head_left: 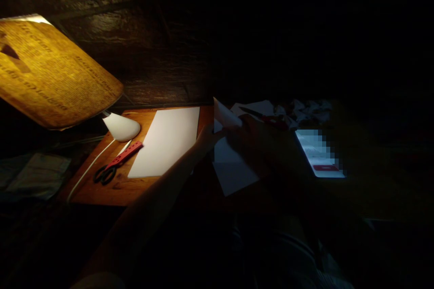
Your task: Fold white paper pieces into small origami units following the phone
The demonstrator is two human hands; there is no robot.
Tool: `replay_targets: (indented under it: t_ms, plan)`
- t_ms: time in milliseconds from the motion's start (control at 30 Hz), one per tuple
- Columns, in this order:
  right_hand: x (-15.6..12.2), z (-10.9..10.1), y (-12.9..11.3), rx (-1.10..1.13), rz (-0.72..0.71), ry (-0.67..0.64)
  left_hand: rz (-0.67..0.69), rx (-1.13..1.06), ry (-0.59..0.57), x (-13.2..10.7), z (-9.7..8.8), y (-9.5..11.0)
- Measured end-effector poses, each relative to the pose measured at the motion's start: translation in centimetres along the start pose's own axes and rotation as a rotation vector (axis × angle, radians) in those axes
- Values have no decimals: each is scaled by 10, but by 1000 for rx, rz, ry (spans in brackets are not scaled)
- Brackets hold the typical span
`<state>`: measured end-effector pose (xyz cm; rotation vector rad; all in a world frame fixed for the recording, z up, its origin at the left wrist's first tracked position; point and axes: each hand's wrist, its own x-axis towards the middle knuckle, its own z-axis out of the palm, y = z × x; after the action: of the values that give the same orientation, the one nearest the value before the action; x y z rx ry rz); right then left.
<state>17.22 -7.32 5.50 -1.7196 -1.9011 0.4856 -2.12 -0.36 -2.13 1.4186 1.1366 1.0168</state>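
Note:
A white sheet of paper (235, 176) stands partly raised over the table, with a crease across it and its top corner curled over. My left hand (206, 139) grips its left side, the thumb reaching across the paper. Deep in shadow, my right hand (249, 132) closes on the curled upper part; its fingers are hard to make out. Left of my hands lies a flat stack of white paper (169, 142). Scissors with black handles (109, 173) lie beside that stack, with a red strip with dark marks (127, 154) along their blades.
A lamp with a yellow printed shade (61, 72) and a white base (122, 127) stands at the left; its white cord (88, 162) runs over the wooden table (101, 196). A lit phone or tablet (313, 153) lies right. Behind are a dark pointed tool (251, 112) and crumpled scraps (301, 110).

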Motion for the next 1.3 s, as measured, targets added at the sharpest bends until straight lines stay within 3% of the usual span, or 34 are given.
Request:
replay_targets:
  t_ms: [167,333,500,733,1033,1300]
  plan:
    - [8,24,24,76,-205,72,44,57,29,0,-3,2]
    - [15,42,40,65,-292,115,118,240,18,0,-4,5]
    - [11,35,32,-21,-286,111,138,330,-80,-2,-1,7]
    - [2,26,12,2,-223,80,138,255,-10,1,-3,2]
    - [7,20,19,150,-120,88,29,85,-24,-6,-1,14]
    - [1,21,10,92,-268,74,58,111,32,-3,-4,5]
